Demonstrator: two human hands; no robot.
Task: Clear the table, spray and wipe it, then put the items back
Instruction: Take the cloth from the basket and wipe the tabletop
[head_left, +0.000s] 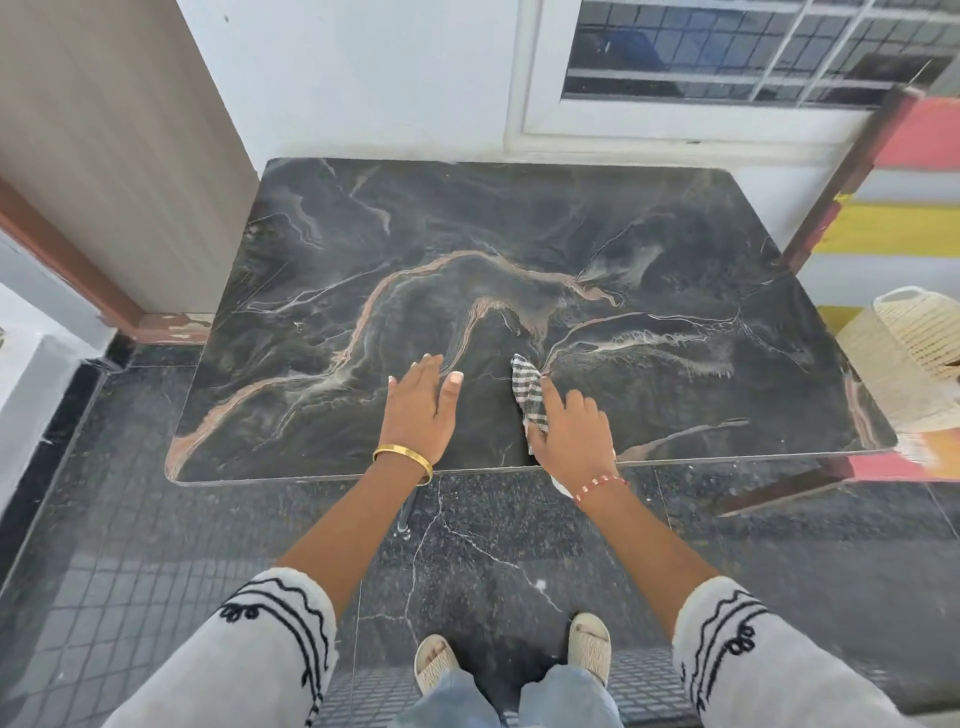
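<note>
**Both hands on the dark marble surface, the right one pressing a checked cloth**

The dark marble-patterned surface (519, 249) fills the middle of the view, running out ahead of both hands and to either side of them, with pink and white veins across it. Its near edge lies just under the wrists. Below and behind the hands is the dark tiled floor (779, 561), where two feet in pale sandals stand. Beyond the hands, past the far edge of the surface, a white wall carries a barred window (727, 47). Off to the right of the right hand, past the corner of the surface, a woven cream basket (919, 332) sits on a striped red and yellow seat.

The left hand (418, 410) lies flat on the surface near the front edge, palm down, fingers straight and slightly spread, holding nothing. A gold bangle (402, 460) circles its wrist.

The right hand (574, 434) is just to the right of the left, apart from it, also palm down near the front edge. It presses on a black-and-white checked cloth (527, 384), which lies on the surface under the fingers and sticks out ahead of and to the left of them. The fingers look fairly straight over the cloth rather than curled round it. A red and white thread bracelet (602, 486) sits on this wrist.
</note>
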